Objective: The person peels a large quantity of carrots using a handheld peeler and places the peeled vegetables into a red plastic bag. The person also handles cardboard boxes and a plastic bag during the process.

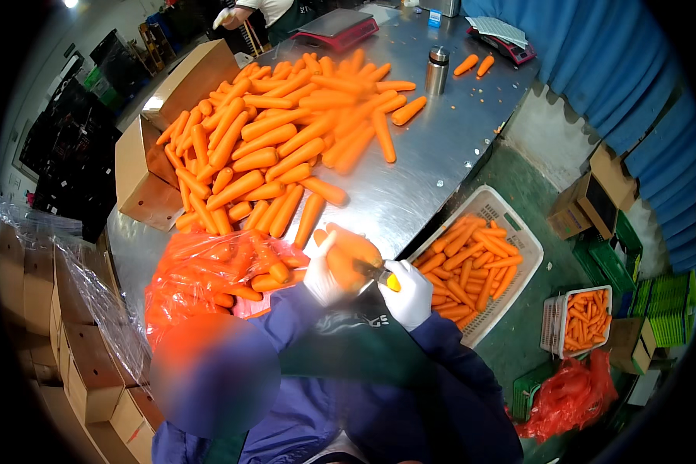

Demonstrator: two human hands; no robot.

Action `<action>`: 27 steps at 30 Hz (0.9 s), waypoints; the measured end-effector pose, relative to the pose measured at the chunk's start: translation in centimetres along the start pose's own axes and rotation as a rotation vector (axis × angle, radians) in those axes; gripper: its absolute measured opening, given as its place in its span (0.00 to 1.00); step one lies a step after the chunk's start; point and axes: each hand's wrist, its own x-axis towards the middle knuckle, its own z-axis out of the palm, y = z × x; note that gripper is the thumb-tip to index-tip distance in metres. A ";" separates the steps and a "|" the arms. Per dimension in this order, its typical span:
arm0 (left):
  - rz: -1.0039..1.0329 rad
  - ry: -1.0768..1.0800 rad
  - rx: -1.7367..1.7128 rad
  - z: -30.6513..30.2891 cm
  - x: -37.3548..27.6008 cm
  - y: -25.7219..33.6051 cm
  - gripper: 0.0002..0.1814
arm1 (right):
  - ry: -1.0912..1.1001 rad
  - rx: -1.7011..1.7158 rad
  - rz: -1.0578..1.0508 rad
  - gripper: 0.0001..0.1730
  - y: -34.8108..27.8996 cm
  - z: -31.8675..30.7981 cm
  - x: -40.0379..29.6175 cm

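Observation:
My left hand (pixel 323 272), in a white glove, is closed around a few carrots (pixel 354 246), which look blurred. Gloved in white too, my right hand (pixel 409 294) grips a knife with a yellow and black handle (pixel 392 281); its dark blade (pixel 364 268) lies at the carrots' lower ends. Whether the blade cuts into them cannot be told. Beyond my hands a large heap of carrots (pixel 267 139) covers part of the metal table (pixel 394 191). To the left of my left hand, more carrots lie in and around a red plastic bag (pixel 180 272).
Right of the table stands a white plastic crate (pixel 533 246) of carrots, with a smaller one (pixel 551 327) farther right. A steel flask (pixel 437 71) and scales (pixel 348 32) stand on the table. Cardboard boxes (pixel 142 174) line its left edge. Another person (pixel 261 14) stands beyond it.

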 end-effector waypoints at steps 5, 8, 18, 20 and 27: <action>0.006 -0.011 0.028 0.0 -0.5 -0.4 0.28 | 0.031 -0.086 -0.040 0.11 -0.5 0.4 0.4; 0.002 -0.040 0.132 -0.7 -0.1 -0.5 0.28 | 0.008 -0.160 -0.046 0.11 0.5 0.7 -0.2; 0.155 -0.012 0.167 -0.6 -0.6 -0.4 0.26 | 0.149 -0.211 0.736 0.15 17.0 -2.2 -6.0; 0.117 -0.130 0.149 1.9 -1.6 -1.3 0.27 | 0.228 -0.015 0.616 0.12 17.4 -2.0 -7.0; 0.313 -0.086 0.680 -4.6 2.3 0.6 0.26 | 0.076 -0.091 0.129 0.17 3.0 -1.6 -1.6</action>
